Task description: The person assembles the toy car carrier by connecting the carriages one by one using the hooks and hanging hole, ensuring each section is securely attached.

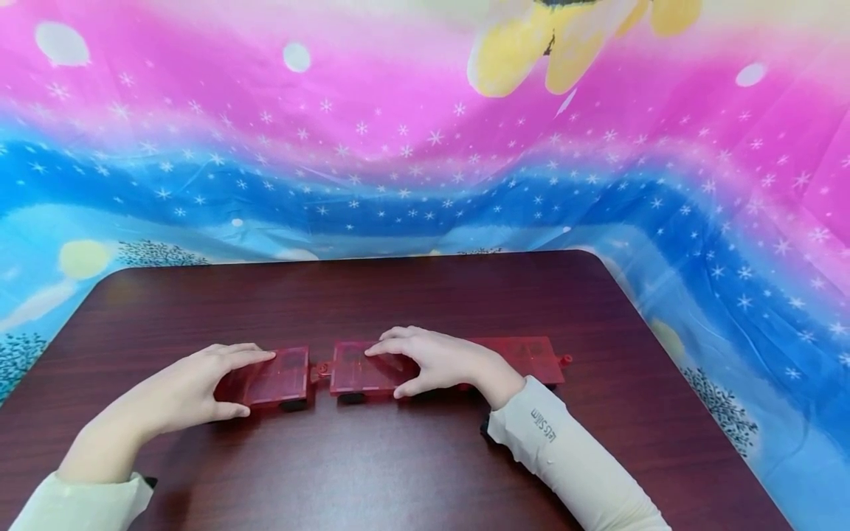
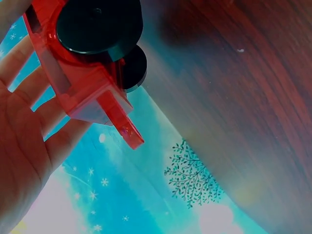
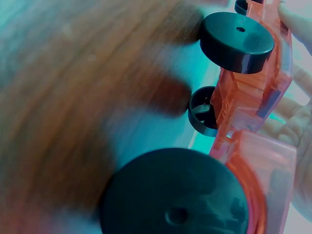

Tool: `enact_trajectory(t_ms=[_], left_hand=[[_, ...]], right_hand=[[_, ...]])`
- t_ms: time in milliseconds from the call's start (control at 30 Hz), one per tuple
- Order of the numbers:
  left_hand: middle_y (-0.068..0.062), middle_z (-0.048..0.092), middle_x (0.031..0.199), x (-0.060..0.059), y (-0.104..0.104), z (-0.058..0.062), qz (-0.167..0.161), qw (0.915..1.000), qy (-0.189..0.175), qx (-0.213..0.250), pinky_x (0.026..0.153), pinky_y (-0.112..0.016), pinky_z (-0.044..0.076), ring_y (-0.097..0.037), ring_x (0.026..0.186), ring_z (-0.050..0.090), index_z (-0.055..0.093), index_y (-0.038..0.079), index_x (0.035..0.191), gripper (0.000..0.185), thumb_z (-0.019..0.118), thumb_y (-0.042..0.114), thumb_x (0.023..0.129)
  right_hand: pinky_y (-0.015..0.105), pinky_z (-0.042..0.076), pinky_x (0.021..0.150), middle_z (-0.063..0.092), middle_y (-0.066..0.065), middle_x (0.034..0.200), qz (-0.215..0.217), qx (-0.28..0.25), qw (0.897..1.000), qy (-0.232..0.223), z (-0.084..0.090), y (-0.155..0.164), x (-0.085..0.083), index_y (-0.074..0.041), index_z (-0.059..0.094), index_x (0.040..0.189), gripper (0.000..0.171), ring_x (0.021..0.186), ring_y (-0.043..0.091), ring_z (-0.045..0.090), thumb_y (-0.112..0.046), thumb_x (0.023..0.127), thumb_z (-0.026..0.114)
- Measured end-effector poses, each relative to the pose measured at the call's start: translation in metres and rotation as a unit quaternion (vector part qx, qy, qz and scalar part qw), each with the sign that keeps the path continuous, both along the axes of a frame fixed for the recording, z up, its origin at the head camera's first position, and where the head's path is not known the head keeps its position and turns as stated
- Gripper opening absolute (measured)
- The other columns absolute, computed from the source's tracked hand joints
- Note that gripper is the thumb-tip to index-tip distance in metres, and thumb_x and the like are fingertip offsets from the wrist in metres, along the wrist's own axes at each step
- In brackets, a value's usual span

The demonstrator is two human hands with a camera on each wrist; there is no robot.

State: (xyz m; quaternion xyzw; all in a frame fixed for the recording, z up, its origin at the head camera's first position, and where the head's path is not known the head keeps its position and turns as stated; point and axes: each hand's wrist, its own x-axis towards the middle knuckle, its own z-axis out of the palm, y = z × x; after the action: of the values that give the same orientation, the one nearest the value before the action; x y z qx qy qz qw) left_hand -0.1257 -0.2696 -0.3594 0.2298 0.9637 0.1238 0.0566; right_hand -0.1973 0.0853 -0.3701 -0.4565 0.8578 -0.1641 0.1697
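now the left hand [image 1: 192, 387] grips one translucent red plastic wheeled toy car [image 1: 275, 377]; beside it the right hand [image 1: 441, 363] grips its coupled twin [image 1: 361, 369].

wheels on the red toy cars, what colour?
Black: the wheels under the translucent red cars show best in the right wrist view.

Both arms wear long cream sleeves, the left sleeve [image 1: 80, 505] and the right sleeve [image 1: 578, 464], ending at the wrists. The right one carries small dark lettering near the cuff. Both hands are bare, without rings or gloves.
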Motion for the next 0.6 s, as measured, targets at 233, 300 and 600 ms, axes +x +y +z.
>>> enact_trajectory(t_ms=[233,300,600], left_hand=[[-0.013,0.052,0.131,-0.0003,0.0011,-0.0025,0.006,0.9999,-0.013,0.002,0.087,-0.052,0.048,-0.035,0.116,0.049,0.052,0.023,0.131,0.073,0.081,0.037,0.066],[-0.013,0.053,0.131,-0.0004,0.001,-0.0029,0.006,0.9999,-0.011,0.002,0.087,-0.052,0.047,-0.035,0.116,0.049,0.052,0.024,0.131,0.073,0.082,0.037,0.065],[-0.012,0.052,0.131,-0.0007,0.0004,-0.0058,0.008,0.9998,-0.019,0.005,0.089,-0.053,0.046,-0.035,0.117,0.05,0.052,0.023,0.131,0.073,0.082,0.036,0.065]], right_hand=[[0.035,0.042,0.1,0.036,-0.005,0.142,-0.001,0.009,1.0,-0.001,-0.0012,-0.0002,-0.001,-0.035,0.038,0.139,0.069,0.127,0.013,0.036,-0.04,0.078,0.071],[0.035,0.042,0.1,0.036,-0.004,0.142,-0.002,0.011,1.0,0.0,-0.0011,-0.0003,-0.0011,-0.035,0.039,0.139,0.069,0.127,0.013,0.036,-0.04,0.078,0.071],[0.036,0.041,0.1,0.036,-0.004,0.143,-0.003,0.021,1.0,-0.004,0.0014,-0.0013,-0.001,-0.035,0.038,0.139,0.067,0.128,0.014,0.035,-0.041,0.08,0.069]])
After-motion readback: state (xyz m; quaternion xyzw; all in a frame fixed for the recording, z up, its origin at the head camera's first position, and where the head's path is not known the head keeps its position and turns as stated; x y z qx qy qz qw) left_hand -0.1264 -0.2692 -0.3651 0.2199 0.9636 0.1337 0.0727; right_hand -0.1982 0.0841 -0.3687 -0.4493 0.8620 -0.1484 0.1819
